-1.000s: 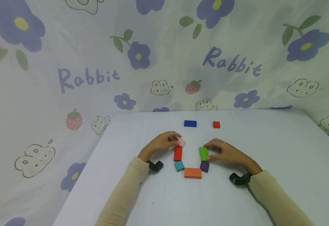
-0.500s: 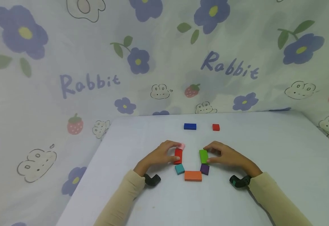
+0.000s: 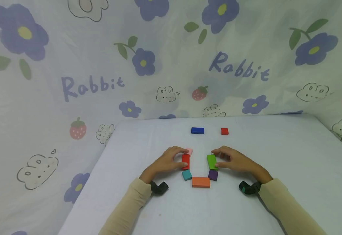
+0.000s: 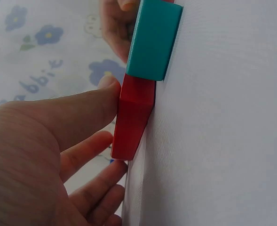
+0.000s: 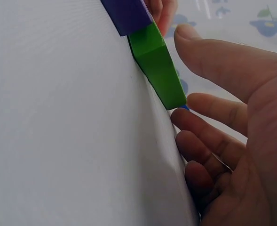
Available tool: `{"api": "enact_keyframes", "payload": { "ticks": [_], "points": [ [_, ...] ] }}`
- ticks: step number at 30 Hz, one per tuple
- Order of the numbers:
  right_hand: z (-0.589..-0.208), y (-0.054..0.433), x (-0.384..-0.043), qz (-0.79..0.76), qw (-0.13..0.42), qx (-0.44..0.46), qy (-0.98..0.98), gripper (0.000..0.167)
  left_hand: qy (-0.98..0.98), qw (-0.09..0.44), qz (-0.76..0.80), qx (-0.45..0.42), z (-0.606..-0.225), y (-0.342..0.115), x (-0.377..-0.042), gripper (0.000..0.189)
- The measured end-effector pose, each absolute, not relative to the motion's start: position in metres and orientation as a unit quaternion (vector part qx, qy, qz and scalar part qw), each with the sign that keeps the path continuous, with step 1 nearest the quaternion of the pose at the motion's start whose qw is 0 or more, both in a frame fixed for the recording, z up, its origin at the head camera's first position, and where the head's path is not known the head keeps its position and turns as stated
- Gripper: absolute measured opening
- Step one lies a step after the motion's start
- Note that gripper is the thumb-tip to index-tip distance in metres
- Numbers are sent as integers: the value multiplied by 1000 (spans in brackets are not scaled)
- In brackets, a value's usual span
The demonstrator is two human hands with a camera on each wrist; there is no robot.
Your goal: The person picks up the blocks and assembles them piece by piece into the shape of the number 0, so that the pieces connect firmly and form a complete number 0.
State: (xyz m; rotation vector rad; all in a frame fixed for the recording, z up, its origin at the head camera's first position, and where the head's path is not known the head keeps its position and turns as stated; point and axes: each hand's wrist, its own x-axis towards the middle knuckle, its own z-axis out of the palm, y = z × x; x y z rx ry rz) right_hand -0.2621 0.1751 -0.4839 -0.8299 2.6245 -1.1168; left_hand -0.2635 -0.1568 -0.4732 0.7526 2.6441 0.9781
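Small coloured blocks form a U on the white table. My left hand point(image 3: 168, 160) holds the red oblong block point(image 3: 186, 162) along the U's left side. Its thumb lies on the block's side and the index finger reaches the far end, by the pink block point(image 3: 189, 151). On the right side, my right hand point(image 3: 232, 160) spans the green oblong block point(image 5: 159, 66) between thumb and index finger; the other fingers curl beside it. A teal block point(image 4: 154, 40) meets the red one's near end, and a purple block point(image 5: 129, 14) meets the green one's. Between them lies an orange oblong block point(image 3: 201, 182).
Farther back on the white table point(image 3: 262, 202) lie a blue oblong block point(image 3: 197, 131) and a small red block point(image 3: 224, 131). A cloth printed with flowers and rabbits point(image 3: 165, 65) hangs behind the table. Both wrists carry a black device.
My left hand has left the pink block's side and come nearer, its thumb now on the red block. The right hand stays at the green block, which has turned very slightly.
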Motion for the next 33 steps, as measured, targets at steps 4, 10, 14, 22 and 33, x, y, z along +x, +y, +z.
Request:
{"api": "enact_keyframes", "payload": {
  "ticks": [4, 10, 14, 22, 33],
  "points": [
    [-484, 176, -263, -384, 81, -287, 874, 55, 900, 113, 337, 253, -472, -157, -263, 56],
    [-485, 176, -263, -384, 81, -286, 874, 53, 902, 116, 335, 247, -472, -156, -264, 58],
    [-484, 175, -263, -382, 79, -288, 875, 51, 903, 118, 334, 244, -471, -157, -263, 60],
    [-483, 175, -261, -375, 82, -275, 882, 53, 904, 112, 330, 249, -471, -158, -265, 57],
    [-482, 180, -268, -398, 97, -256, 875, 47, 899, 109, 342, 250, -470, -158, -263, 53]
  ]
}}
